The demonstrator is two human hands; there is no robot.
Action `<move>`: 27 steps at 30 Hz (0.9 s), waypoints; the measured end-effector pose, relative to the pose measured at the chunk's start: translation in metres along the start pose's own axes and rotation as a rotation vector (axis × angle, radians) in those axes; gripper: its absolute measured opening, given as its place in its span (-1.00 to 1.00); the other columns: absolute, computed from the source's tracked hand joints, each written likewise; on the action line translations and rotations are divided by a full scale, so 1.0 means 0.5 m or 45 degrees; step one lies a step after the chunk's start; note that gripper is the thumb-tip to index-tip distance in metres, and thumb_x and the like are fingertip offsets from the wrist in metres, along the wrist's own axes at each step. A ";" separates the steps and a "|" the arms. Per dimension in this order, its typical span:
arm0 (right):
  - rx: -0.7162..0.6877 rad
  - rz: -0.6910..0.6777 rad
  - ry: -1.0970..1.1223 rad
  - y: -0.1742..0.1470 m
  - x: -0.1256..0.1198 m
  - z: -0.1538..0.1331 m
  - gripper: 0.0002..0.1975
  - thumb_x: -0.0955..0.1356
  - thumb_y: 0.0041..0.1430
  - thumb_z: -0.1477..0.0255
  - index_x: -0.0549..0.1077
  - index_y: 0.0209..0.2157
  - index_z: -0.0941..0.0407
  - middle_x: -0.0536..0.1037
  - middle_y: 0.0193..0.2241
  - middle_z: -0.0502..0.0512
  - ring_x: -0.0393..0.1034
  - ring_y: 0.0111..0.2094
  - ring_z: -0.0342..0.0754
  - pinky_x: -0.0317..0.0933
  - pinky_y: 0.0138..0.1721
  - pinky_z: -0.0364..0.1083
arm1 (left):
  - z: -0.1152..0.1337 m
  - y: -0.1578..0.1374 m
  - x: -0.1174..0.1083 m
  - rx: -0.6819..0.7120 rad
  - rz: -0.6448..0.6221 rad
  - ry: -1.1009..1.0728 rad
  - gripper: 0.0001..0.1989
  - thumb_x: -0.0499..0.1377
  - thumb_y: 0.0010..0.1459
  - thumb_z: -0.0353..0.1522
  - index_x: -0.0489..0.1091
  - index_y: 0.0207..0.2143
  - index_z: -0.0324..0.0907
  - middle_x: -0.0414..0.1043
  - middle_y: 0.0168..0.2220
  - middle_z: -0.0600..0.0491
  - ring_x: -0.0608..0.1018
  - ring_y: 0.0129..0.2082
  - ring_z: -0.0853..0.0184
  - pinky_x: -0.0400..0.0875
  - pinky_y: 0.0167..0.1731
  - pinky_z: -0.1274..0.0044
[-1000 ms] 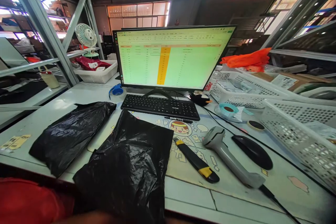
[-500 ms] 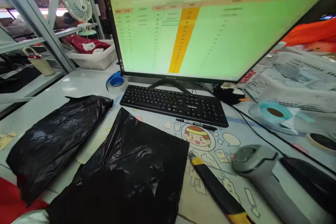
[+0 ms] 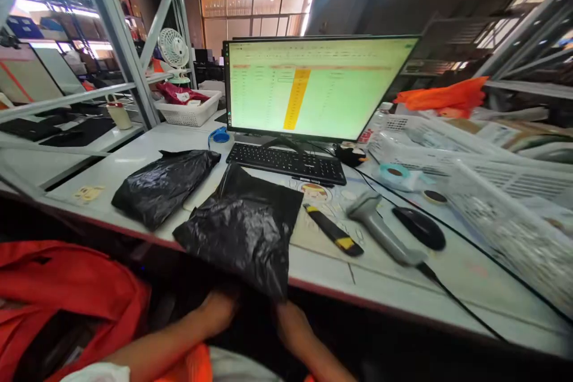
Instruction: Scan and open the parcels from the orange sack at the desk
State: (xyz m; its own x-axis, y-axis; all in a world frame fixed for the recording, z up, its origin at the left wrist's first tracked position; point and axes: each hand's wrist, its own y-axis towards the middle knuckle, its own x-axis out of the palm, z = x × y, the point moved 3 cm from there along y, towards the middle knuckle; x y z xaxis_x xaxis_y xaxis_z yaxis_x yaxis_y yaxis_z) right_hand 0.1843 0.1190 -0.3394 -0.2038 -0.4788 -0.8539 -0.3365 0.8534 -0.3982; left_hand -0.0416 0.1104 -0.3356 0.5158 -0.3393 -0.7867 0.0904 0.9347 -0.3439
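A crumpled black plastic bag [image 3: 242, 230] lies over the table's front edge, its lower corner drooping towards me. At that corner is my right hand [image 3: 289, 322], closed on the plastic, with the fingertips dark and mostly hidden. My left hand [image 3: 219, 310] is below the table edge, just under the same bag; its fingers fade into shadow, so their pose does not show. A second black plastic bag [image 3: 163, 185] rests to the left on the tabletop. Right of the near bag lie a black and yellow utility knife [image 3: 333, 230] and a grey barcode scanner [image 3: 380, 230].
Behind the bags stand a keyboard [image 3: 286, 164] and a monitor [image 3: 331, 95] showing a spreadsheet. A mouse [image 3: 421, 228] and cables lie at the right, beside white baskets [image 3: 505, 215]. Tape rolls [image 3: 394, 174] sit near them. Red fabric [image 3: 107, 280] is at lower left.
The view has pulled back and tilted, so the table edge, both forearms and both hands now show. The bags, knife and scanner appear smaller and higher in the picture.
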 end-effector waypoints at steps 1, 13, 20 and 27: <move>0.007 0.009 0.017 -0.040 0.006 -0.009 -0.83 0.35 0.43 0.45 0.54 -0.04 0.19 0.60 -0.09 0.20 0.52 -0.04 0.05 0.38 0.02 0.04 | 0.002 -0.046 0.008 0.160 -0.046 0.060 -0.74 0.25 0.33 -0.26 0.54 -0.03 -0.22 0.55 0.03 -0.09 0.57 0.05 0.19 0.46 0.14 0.36; -0.119 -0.184 0.261 -0.210 0.086 -0.032 -0.80 0.41 0.10 0.46 0.62 -0.21 0.15 0.65 -0.21 0.22 0.55 -0.11 0.25 0.30 -0.11 0.05 | -0.013 -0.195 0.077 0.425 -0.416 0.085 -0.71 0.25 0.28 -0.25 0.57 0.00 -0.13 0.60 0.01 -0.10 0.60 0.05 0.02 0.45 0.03 0.33; -0.236 -0.145 0.291 -0.199 0.034 -0.025 -0.87 0.34 0.15 0.52 0.57 -0.35 0.15 0.63 -0.36 0.07 0.49 -0.29 0.02 0.22 -0.28 -0.08 | 0.016 -0.205 -0.002 0.528 -0.392 -0.001 -0.82 0.26 0.28 -0.27 0.60 -0.13 -0.11 0.65 -0.17 0.03 0.63 -0.18 0.21 0.43 -0.17 0.50; -0.611 0.521 0.415 -0.247 -0.314 -0.118 -0.72 0.29 0.41 0.23 0.58 -0.19 0.06 0.63 -0.28 0.09 0.51 -0.25 0.00 0.34 -0.22 -0.06 | 0.190 -0.166 -0.376 0.917 0.471 -0.279 -0.73 0.09 0.44 -0.24 0.54 -0.14 -0.17 0.60 -0.14 0.01 0.59 -0.12 0.28 0.43 -0.02 0.51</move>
State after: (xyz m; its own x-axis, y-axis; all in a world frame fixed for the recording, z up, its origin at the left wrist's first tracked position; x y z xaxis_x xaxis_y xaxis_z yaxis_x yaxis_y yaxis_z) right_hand 0.2035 0.0767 -0.1365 -0.6399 -0.2409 -0.7297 -0.5268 0.8288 0.1884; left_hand -0.0652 0.1068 -0.1106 0.7663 -0.0384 -0.6413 0.3663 0.8462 0.3870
